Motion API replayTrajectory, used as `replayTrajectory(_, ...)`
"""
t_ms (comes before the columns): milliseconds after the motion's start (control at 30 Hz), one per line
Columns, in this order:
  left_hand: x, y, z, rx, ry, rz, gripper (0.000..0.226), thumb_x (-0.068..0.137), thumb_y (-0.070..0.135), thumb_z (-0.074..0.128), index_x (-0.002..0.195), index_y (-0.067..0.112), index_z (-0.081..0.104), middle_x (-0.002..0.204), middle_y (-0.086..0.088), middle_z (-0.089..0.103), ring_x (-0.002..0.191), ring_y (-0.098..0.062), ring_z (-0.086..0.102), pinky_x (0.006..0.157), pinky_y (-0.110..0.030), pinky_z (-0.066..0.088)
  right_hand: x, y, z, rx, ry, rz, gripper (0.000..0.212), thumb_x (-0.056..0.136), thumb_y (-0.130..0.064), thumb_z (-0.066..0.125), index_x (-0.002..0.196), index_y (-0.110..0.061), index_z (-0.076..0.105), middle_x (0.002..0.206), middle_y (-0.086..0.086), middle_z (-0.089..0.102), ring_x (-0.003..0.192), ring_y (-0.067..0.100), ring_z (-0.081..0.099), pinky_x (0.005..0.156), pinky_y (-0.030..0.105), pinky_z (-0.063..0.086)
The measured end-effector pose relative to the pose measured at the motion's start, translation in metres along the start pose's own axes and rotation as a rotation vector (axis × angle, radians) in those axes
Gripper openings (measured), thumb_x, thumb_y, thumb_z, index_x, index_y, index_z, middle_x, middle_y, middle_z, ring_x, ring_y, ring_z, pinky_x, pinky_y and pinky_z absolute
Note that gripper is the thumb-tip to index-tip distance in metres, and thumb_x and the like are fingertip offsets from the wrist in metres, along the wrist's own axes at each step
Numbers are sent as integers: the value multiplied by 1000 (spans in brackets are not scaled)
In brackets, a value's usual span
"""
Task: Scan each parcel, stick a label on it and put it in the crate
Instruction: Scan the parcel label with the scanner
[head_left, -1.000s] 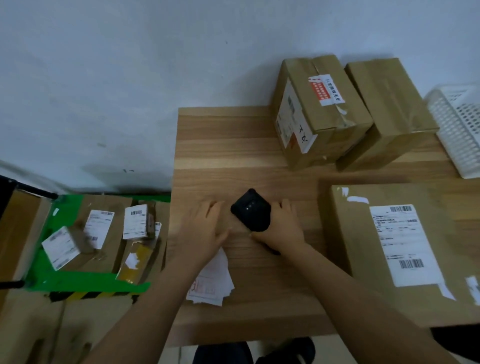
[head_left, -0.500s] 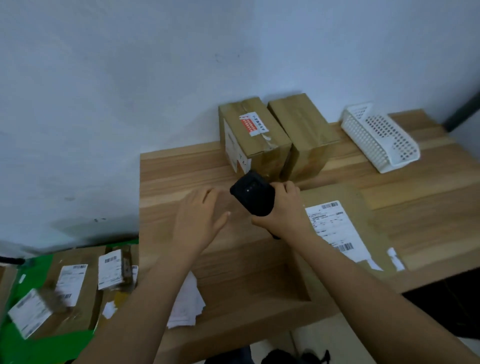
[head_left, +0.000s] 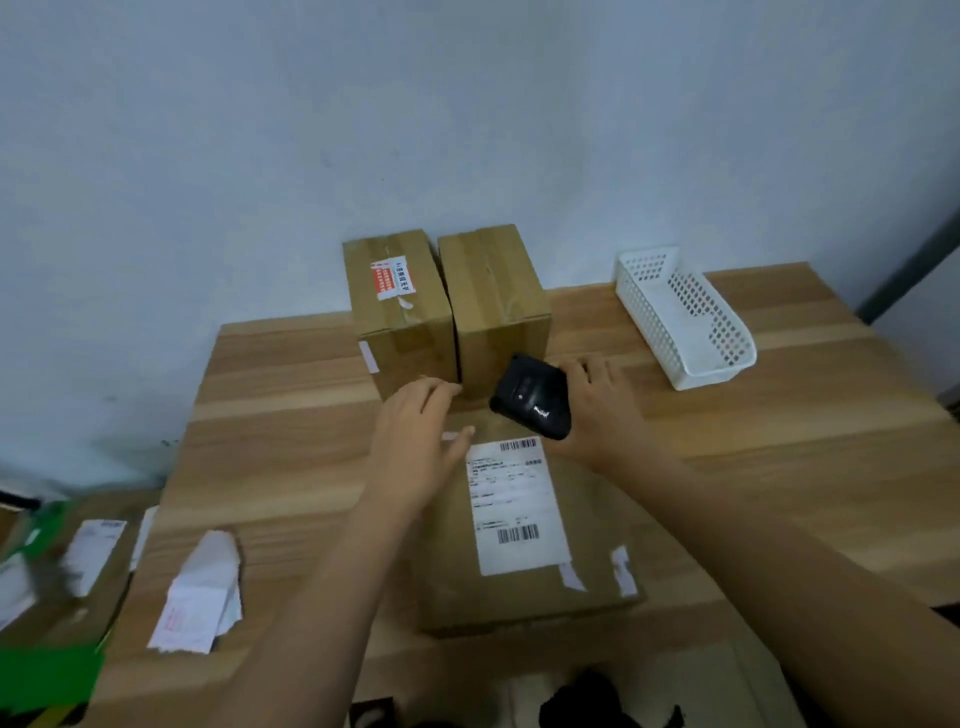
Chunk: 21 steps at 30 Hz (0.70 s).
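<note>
The flat brown parcel (head_left: 524, 587) lay on the wooden counter (head_left: 291, 415) straight in front of the person, near the front edge. Its white shipping label (head_left: 517, 506) faced up, with one barcode at the top and one lower down; the print between them was too small to read. Bits of white tape showed near its right front corner.

The right hand (head_left: 597, 410) gripped a black scanner (head_left: 530, 397) just above the parcel's far end, close to the top barcode. The left hand (head_left: 415, 447) was spread loose with straight fingers over the parcel's far left corner, grasping nothing. I could not tell whether it touched the cardboard.

Directly behind both hands stood two taller boxes, side by side against the wall and touching. The left box (head_left: 400, 322) carried a red-and-white sticker (head_left: 392, 278) with characters I could not make out. The right box (head_left: 496, 306) was plain.

A white perforated basket (head_left: 680, 317) sat well apart at the right rear. A loose stack of paper labels (head_left: 200, 597) lay at the counter's left front edge. Below that, blurred, was a green crate (head_left: 47, 670) holding labelled parcels (head_left: 88, 561).
</note>
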<state>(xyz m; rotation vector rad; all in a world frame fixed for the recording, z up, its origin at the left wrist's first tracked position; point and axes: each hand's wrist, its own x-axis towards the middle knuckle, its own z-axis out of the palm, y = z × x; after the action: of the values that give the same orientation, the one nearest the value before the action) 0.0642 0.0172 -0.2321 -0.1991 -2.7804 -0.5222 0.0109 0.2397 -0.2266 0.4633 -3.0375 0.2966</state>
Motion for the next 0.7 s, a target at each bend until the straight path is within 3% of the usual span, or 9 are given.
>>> replayTrajectory(100,-13,28,10,55,-20,-100,41,80,28,74,116,15,60,117,-2,60,110,-23,54,92,-35,43,3,29,-5,-112,-16,-167,71,70,-35,75,128,-10,43,121,11,45,109,29,42,87,36,36)
replayTrajectory(267,-29,58,11,154,-83,-199,36,85,31,68,114,13,59,119,-4,57,110,-24,50,92,-33,38,14,48,-30,-345,-77,-460,67,64,-24,76,123,-10,46,119,9,46,107,27,42,90,36,40)
replayTrajectory(500,-28,77,7,240,-44,-240,44,77,32,76,113,12,62,112,-5,60,104,-28,56,88,-39,43,35,41,-78,-650,11,-934,52,79,-11,66,126,-9,45,126,10,47,116,29,43,102,38,32)
replayTrajectory(700,-33,87,6,240,-16,-237,46,73,28,80,113,13,63,108,-5,62,100,-29,58,86,-41,45,41,26,-91,-786,27,-1097,46,86,-14,62,128,-10,45,133,10,43,123,29,39,108,38,28)
